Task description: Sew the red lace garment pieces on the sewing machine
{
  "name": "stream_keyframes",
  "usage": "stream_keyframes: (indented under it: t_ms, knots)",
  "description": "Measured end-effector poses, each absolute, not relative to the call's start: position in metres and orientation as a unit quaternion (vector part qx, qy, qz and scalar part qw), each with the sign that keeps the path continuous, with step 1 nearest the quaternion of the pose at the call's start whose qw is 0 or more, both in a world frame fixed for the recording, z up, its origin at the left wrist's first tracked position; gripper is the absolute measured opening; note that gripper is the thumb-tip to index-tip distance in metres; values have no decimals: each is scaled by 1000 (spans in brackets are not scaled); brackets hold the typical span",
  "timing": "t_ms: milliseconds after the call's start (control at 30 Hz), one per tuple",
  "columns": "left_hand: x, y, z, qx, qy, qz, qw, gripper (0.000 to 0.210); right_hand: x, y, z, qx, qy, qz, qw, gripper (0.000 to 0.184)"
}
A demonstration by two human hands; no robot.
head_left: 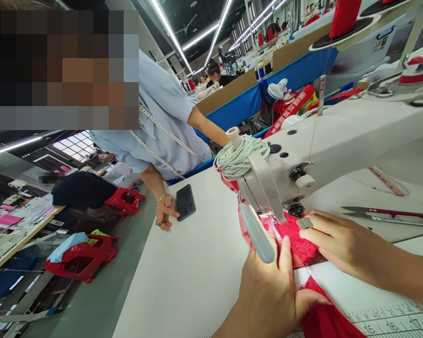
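Note:
Red lace fabric (301, 241) lies under the presser-foot area of a white sewing machine (338, 126). My left hand (271, 281) is at the front of the needle area, fingers on the lace and thumb over a hanging piece of red fabric (326, 317). Part of its fingertips is hidden behind the machine's grey lever (259, 234). At the lace's right edge, my right hand (345, 241) has its fingers bent together and closed on the fabric. A small metal knob on the machine covers some of its fingertips.
Red-handled thread snips (391, 216) lie right of the machine, with a printed ruler scale (391, 319) along the table's front. Across the white table (176, 277), a co-worker in a light blue shirt (169, 117) has a hand beside a black phone (185, 203). Red stools (84, 258) stand left.

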State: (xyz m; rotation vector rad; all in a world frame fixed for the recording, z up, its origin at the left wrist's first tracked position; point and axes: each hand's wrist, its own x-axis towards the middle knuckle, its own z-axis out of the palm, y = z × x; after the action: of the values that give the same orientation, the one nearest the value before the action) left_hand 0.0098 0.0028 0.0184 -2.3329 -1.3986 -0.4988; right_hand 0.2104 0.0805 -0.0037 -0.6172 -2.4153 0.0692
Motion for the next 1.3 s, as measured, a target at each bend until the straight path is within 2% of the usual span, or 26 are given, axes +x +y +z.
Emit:
stream_keyframes:
  t_ms: [233, 600, 767, 867, 1033, 1133, 1167, 1233, 1300]
  knots:
    - [8, 2, 16, -827, -499, -161, 206, 90, 209, 83, -7, -238, -915, 43, 324, 38]
    - [0, 1, 5, -827, -509, -137, 197, 89, 206, 88, -10, -231, -902, 6, 364, 40]
    - [1, 0, 7, -824, -514, -132, 197, 88, 204, 88, -4, -227, -906, 16, 356, 36]
    - [3, 1, 13, -824, -515, -130, 201, 78, 203, 89, 0, -232, -908, 15, 348, 31]
    - [8, 4, 23, -823, -518, -132, 193, 52, 204, 87, 5, -240, -913, -57, 326, 23]
    - [8, 6, 26, -825, -517, -160, 163, 17, 206, 82, 4, -253, -909, -67, 325, 23]
    - [7, 7, 26, -830, -510, -171, 148, 15, 206, 80, 3, -248, -910, -60, 328, 25]
    - [5, 8, 25, -843, -490, -188, 120, 25, 206, 76, 0, -217, -916, -34, 334, 31]
    - [3, 10, 24, -847, -482, -204, 92, 27, 204, 73, -3, -188, -922, -6, 339, 32]
